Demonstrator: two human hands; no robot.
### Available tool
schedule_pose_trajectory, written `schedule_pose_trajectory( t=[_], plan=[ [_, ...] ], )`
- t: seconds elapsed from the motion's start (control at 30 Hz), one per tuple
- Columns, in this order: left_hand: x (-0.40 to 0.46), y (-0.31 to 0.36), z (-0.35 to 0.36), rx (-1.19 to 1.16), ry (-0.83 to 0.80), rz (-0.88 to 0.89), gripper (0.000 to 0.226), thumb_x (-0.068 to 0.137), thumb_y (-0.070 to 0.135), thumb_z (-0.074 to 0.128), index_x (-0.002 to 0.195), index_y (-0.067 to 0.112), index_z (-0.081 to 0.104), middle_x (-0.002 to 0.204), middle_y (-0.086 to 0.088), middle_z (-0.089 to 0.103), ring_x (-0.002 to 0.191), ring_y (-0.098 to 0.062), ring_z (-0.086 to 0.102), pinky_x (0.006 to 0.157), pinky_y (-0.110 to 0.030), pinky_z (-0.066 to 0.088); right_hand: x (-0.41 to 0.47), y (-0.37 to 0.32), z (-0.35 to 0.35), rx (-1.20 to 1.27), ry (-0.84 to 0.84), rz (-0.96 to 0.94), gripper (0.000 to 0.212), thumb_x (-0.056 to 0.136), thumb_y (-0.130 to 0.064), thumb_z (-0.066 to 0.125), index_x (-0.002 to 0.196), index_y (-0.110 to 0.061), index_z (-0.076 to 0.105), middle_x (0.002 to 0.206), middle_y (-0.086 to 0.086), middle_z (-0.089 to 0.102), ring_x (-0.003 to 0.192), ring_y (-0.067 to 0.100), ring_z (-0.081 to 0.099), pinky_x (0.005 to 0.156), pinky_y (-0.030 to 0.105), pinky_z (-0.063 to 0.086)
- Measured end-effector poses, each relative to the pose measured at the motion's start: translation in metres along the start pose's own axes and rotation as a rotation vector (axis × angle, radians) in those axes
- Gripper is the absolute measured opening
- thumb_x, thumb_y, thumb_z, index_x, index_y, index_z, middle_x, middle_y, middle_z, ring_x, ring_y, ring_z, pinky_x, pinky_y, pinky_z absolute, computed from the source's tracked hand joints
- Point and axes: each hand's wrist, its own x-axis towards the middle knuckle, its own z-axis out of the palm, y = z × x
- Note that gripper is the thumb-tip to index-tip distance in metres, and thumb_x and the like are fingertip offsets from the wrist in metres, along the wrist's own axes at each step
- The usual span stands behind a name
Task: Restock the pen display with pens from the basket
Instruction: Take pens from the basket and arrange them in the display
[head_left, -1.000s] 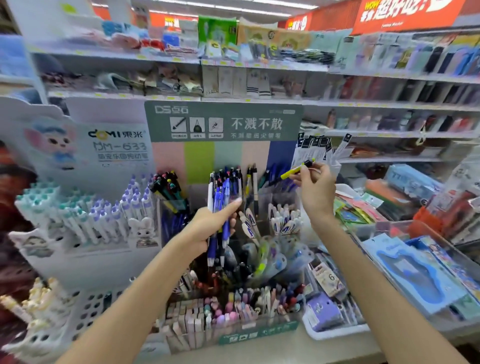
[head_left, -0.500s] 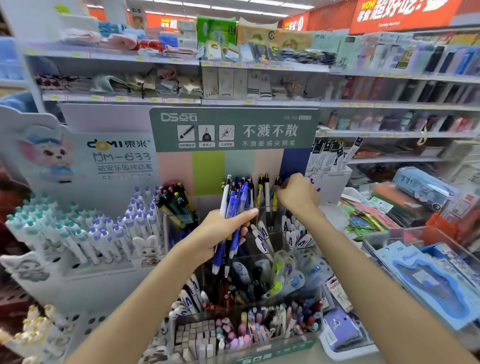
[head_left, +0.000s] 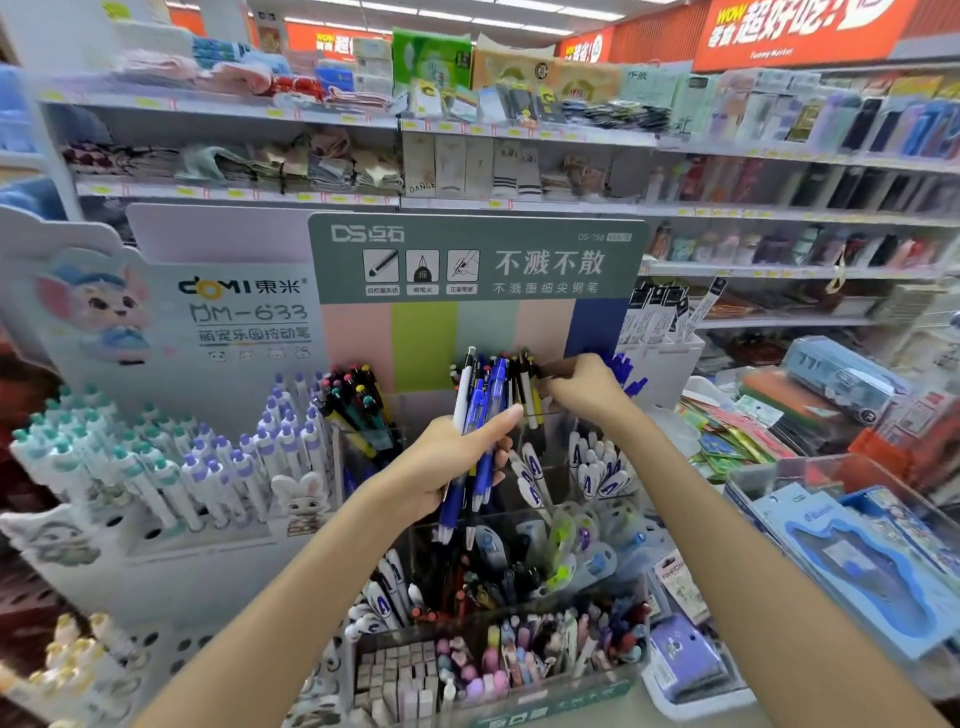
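Note:
My left hand (head_left: 451, 463) grips a bundle of blue and white pens (head_left: 480, 415), held upright in front of the tiered clear pen display (head_left: 519, 519). My right hand (head_left: 584, 388) reaches to the display's back row, its fingers curled around the top of a dark pen (head_left: 530, 384) among the standing black and yellow pens there. The display has a green header card (head_left: 478, 257) and pastel colour panels behind it. No basket is in view.
A white DOMI stand (head_left: 156, 452) with teal and purple capped pens is on the left. Small erasers and stamps fill a front tray (head_left: 493, 670). Packaged stationery and a clear bin (head_left: 857, 535) lie to the right. Shelves of goods run behind.
My right hand, which held a yellow pen up at the right a second ago, came down to the display's back row. The yellow pen is no longer in it. The view moved closer.

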Motion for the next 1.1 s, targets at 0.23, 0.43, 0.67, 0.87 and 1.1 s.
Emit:
schedule_pose_trajectory(
  t=[0.23, 0.43, 0.67, 0.87, 1.1],
  plan=[
    [-0.002, -0.015, 0.015, -0.066, -0.087, 0.080, 0.025, 0.088, 0.032, 0.062, 0.087, 0.008, 0.058, 0.065, 0.000, 0.053, 0.052, -0.011, 0.052, 0.057, -0.026, 0.050, -0.037, -0.004, -0.023, 0.173, -0.026, -0.124, 0.017, 0.092, -0.024, 0.059, 0.108, -0.019, 0.063, 0.098, 0.003, 0.071, 0.071, 0.012, 0.062, 0.059, 0.023, 0.047],
    [-0.002, -0.012, 0.030, -0.039, -0.160, 0.090, 0.010, 0.093, 0.023, 0.059, 0.092, 0.013, 0.062, 0.070, 0.000, 0.058, 0.053, -0.009, 0.054, 0.053, -0.025, 0.050, -0.070, -0.014, -0.043, 0.319, -0.349, -0.029, 0.030, 0.085, -0.047, 0.063, 0.088, -0.019, 0.072, 0.073, -0.007, 0.064, 0.061, 0.005, 0.052, 0.057, 0.016, 0.042],
    [-0.001, -0.004, 0.037, -0.106, -0.193, 0.050, 0.010, 0.095, 0.017, 0.055, 0.098, 0.015, 0.064, 0.085, -0.003, 0.075, 0.069, -0.013, 0.071, 0.068, -0.026, 0.058, -0.073, 0.006, -0.048, 0.666, -0.312, 0.067, 0.016, 0.078, -0.030, 0.071, 0.087, -0.016, 0.072, 0.075, -0.005, 0.067, 0.063, 0.002, 0.059, 0.058, 0.010, 0.048],
    [0.010, -0.008, 0.029, -0.164, -0.054, 0.022, 0.009, 0.094, 0.013, 0.057, 0.098, 0.007, 0.061, 0.086, -0.006, 0.075, 0.073, -0.017, 0.073, 0.059, -0.024, 0.057, -0.071, 0.015, -0.074, 0.926, 0.108, -0.019, 0.008, 0.091, -0.014, 0.059, 0.095, -0.008, 0.062, 0.083, 0.005, 0.067, 0.067, 0.007, 0.066, 0.061, 0.014, 0.053],
    [0.013, -0.009, 0.029, -0.108, -0.046, -0.005, 0.021, 0.088, 0.025, 0.067, 0.088, 0.005, 0.060, 0.066, -0.002, 0.059, 0.049, -0.010, 0.052, 0.052, -0.023, 0.050, -0.044, 0.030, -0.084, 0.456, 0.571, -0.186, 0.011, 0.088, -0.013, 0.067, 0.095, -0.008, 0.060, 0.081, 0.010, 0.070, 0.069, 0.018, 0.069, 0.074, 0.032, 0.058]
  ],
)
